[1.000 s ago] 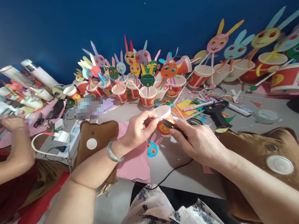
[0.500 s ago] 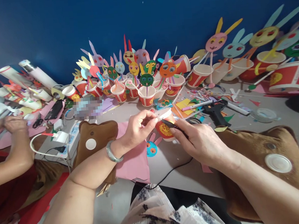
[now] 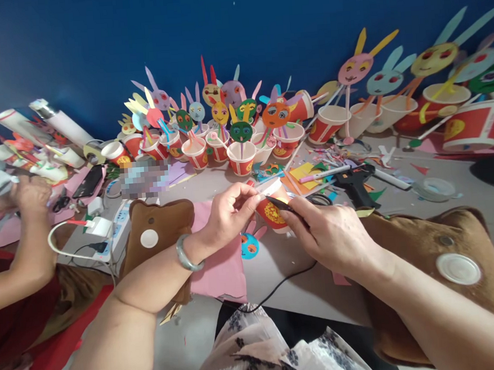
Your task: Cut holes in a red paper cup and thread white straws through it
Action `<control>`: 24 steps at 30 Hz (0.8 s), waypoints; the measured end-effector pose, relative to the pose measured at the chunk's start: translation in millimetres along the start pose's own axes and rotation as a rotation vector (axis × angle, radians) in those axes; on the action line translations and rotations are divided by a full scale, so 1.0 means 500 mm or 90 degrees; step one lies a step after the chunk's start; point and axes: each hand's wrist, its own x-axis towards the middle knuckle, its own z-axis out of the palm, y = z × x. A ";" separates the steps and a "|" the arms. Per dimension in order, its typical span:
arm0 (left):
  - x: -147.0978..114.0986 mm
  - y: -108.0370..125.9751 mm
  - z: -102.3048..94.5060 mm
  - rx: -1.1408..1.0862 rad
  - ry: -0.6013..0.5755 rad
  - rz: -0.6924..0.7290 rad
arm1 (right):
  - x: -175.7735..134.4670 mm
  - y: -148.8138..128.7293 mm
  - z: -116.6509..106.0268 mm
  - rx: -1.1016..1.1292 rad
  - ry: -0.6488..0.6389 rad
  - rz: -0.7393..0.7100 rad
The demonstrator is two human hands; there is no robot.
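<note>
My left hand (image 3: pixel 236 211), with a bangle on its wrist, has thumb and fingers pinched together at the rim of a red-and-white paper cup (image 3: pixel 273 212). What lies between those fingertips is too small to make out. My right hand (image 3: pixel 328 230) is closed round a slim black tool (image 3: pixel 289 209), whose tapered tip points left across the cup toward my left fingertips. The hands hide part of the cup. Below it, a blue paper rabbit face (image 3: pixel 249 245) with pink ears lies on the table, beside a folded pink sheet (image 3: pixel 219 266).
Paper cups with rabbit figures, such as a front cup (image 3: pixel 242 161), line the blue wall. A black glue gun (image 3: pixel 357 186) lies right among paper scraps. Brown cushions (image 3: pixel 420 246) flank my arms. A power strip (image 3: pixel 117 230) and another person's arm (image 3: pixel 27 251) are left.
My hands stay almost in place at the cup, with the black tool's tip still by my left fingertips. The other person's hands at the left have shifted slightly.
</note>
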 end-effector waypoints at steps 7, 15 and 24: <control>0.003 -0.001 -0.006 -0.003 0.004 -0.004 | 0.001 0.007 0.003 -0.063 0.039 -0.057; 0.024 0.003 -0.043 0.076 -0.055 0.015 | 0.007 0.019 0.009 -0.050 0.071 -0.094; 0.030 0.031 -0.059 0.084 -0.137 -0.021 | 0.006 0.028 -0.001 -0.058 0.074 -0.150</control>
